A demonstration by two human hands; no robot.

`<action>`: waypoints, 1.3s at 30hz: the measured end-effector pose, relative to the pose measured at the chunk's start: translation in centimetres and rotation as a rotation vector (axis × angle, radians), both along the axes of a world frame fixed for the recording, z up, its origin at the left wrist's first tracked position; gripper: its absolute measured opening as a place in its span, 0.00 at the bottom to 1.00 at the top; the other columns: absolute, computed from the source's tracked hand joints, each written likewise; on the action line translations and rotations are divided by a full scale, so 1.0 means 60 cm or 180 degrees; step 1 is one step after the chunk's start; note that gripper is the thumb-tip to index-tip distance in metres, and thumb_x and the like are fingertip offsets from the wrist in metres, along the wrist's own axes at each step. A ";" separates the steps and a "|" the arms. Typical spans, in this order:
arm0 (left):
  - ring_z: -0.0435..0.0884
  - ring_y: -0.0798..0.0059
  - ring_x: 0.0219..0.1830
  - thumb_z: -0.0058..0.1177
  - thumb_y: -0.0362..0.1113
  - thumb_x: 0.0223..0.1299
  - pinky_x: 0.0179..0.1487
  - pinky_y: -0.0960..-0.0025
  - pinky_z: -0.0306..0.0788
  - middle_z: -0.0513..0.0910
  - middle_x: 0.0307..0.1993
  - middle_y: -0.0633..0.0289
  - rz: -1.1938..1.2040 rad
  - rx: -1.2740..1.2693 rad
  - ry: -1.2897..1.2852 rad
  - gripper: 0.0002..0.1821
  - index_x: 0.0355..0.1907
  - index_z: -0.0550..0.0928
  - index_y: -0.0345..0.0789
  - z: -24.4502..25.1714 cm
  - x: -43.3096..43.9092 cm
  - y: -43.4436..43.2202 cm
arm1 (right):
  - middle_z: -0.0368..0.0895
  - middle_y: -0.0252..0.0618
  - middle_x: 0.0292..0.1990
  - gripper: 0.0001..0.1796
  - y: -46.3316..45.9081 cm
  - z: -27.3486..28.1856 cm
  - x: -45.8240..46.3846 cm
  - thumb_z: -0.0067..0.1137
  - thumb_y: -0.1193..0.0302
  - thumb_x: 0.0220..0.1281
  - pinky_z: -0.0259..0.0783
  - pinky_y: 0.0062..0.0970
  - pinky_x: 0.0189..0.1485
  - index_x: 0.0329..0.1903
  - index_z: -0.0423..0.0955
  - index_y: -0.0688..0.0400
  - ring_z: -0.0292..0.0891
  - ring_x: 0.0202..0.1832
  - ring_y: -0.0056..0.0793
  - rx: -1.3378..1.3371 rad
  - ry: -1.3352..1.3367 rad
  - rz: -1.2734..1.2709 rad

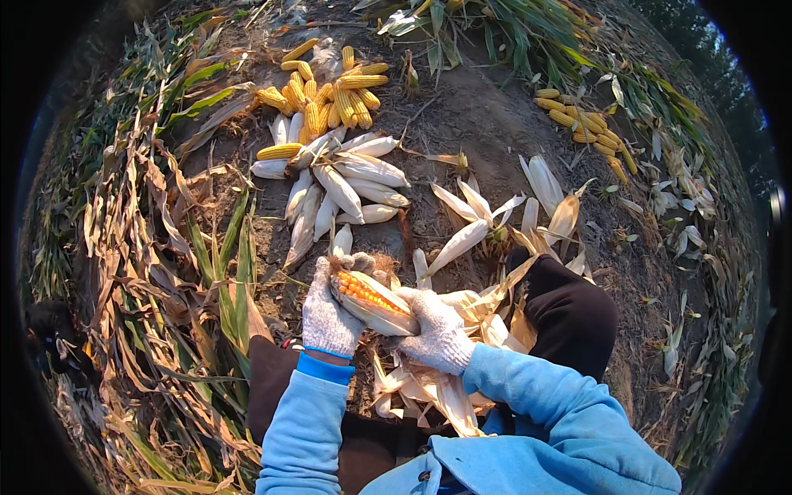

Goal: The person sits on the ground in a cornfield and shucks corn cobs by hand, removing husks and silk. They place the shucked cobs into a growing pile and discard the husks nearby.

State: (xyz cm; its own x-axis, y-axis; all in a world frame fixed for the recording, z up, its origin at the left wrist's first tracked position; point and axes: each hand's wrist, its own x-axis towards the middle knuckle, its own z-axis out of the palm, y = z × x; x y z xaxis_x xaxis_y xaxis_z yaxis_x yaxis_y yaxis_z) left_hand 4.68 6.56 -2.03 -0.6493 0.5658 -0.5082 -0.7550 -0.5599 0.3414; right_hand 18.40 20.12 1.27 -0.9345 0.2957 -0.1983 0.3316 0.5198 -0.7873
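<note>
Both my hands wear pale knitted gloves and hold one ear of corn (pixel 373 297), whose husk is parted along the top so that orange kernels show. My left hand (pixel 331 312) grips its silk end, with some fingers hidden behind it. My right hand (pixel 436 328) is closed around the other end of the ear. Just beyond my hands lies a pile of ears in pale husks (pixel 352 179). Behind that pile, and touching it, is a heap of bare yellow ears (pixel 328 99). Loose peeled husks (pixel 448 396) lie between my legs, below the held ear.
Cut corn stalks with dry leaves (pixel 154 278) cover the ground at left; green stalks (pixel 526 31) lie at the top. More bare ears (pixel 585 124) rest at upper right. Opened husks (pixel 476 216) lie near my right knee (pixel 569 315). A dark, unclear shape (pixel 55 340) is at far left.
</note>
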 end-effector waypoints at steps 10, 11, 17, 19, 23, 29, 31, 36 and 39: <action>0.84 0.64 0.43 0.48 0.48 0.75 0.48 0.62 0.80 0.84 0.44 0.56 -0.0115 -0.0882 -0.0001 0.20 0.52 0.78 0.31 -0.128 0.032 -0.001 | 0.77 0.49 0.56 0.41 0.036 0.009 -0.013 0.77 0.60 0.45 0.67 0.44 0.65 0.64 0.70 0.53 0.74 0.59 0.51 0.0647 0.0332 0.0653; 0.84 0.61 0.44 0.47 0.52 0.75 0.50 0.57 0.81 0.84 0.45 0.54 -0.0136 -0.1445 0.0549 0.24 0.55 0.78 0.32 -0.113 0.023 -0.004 | 0.76 0.49 0.57 0.43 0.034 0.009 -0.013 0.77 0.60 0.45 0.68 0.43 0.65 0.65 0.69 0.54 0.74 0.60 0.51 0.0455 0.0252 0.0525; 0.78 0.75 0.31 0.49 0.50 0.75 0.34 0.67 0.74 0.82 0.34 0.63 -0.0238 -0.3045 0.1321 0.22 0.46 0.82 0.31 -0.041 0.019 0.019 | 0.77 0.45 0.60 0.32 0.044 0.013 -0.020 0.74 0.67 0.54 0.73 0.32 0.61 0.61 0.72 0.58 0.76 0.57 0.31 -0.1187 0.0024 0.0007; 0.79 0.73 0.33 0.49 0.51 0.75 0.36 0.67 0.75 0.82 0.36 0.61 -0.0017 -0.2713 0.0997 0.22 0.47 0.82 0.31 -0.036 0.003 0.013 | 0.82 0.42 0.54 0.19 0.055 0.011 -0.021 0.69 0.70 0.59 0.74 0.30 0.58 0.52 0.76 0.59 0.78 0.53 0.26 -0.1274 0.0047 -0.0065; 0.80 0.55 0.54 0.45 0.61 0.72 0.55 0.53 0.78 0.78 0.57 0.49 0.0621 -0.1310 -0.0278 0.33 0.62 0.74 0.34 -0.035 -0.041 -0.013 | 0.83 0.46 0.46 0.16 0.061 -0.011 -0.016 0.70 0.68 0.58 0.75 0.29 0.56 0.42 0.74 0.61 0.79 0.50 0.29 -0.0909 -0.0482 -0.0205; 0.83 0.64 0.47 0.49 0.52 0.74 0.51 0.57 0.80 0.83 0.49 0.56 0.0139 -0.1120 -0.0220 0.23 0.56 0.79 0.35 -0.042 0.005 0.012 | 0.82 0.48 0.50 0.40 0.018 -0.058 -0.002 0.74 0.61 0.52 0.74 0.30 0.55 0.64 0.65 0.65 0.79 0.50 0.33 -0.1772 -0.1180 0.0149; 0.83 0.65 0.44 0.49 0.51 0.74 0.51 0.58 0.79 0.84 0.48 0.59 0.0186 -0.1261 0.0062 0.20 0.55 0.80 0.37 -0.043 -0.005 0.007 | 0.83 0.48 0.49 0.40 0.021 -0.068 0.003 0.74 0.57 0.51 0.74 0.33 0.55 0.62 0.66 0.62 0.80 0.49 0.35 -0.1691 -0.1336 0.0508; 0.81 0.56 0.51 0.49 0.59 0.71 0.56 0.51 0.77 0.81 0.51 0.51 0.1509 -0.1764 0.0261 0.28 0.58 0.77 0.37 -0.014 -0.154 -0.135 | 0.81 0.56 0.51 0.40 0.055 -0.076 0.057 0.70 0.53 0.52 0.74 0.42 0.56 0.63 0.64 0.56 0.80 0.52 0.53 -0.0247 -0.1449 0.0982; 0.78 0.49 0.58 0.34 0.66 0.72 0.62 0.43 0.73 0.78 0.60 0.47 0.1518 -0.1537 0.0298 0.36 0.61 0.75 0.36 0.003 -0.207 -0.236 | 0.81 0.55 0.51 0.40 0.084 -0.080 0.093 0.70 0.54 0.52 0.73 0.41 0.58 0.64 0.65 0.56 0.79 0.54 0.51 -0.0302 -0.1651 0.1130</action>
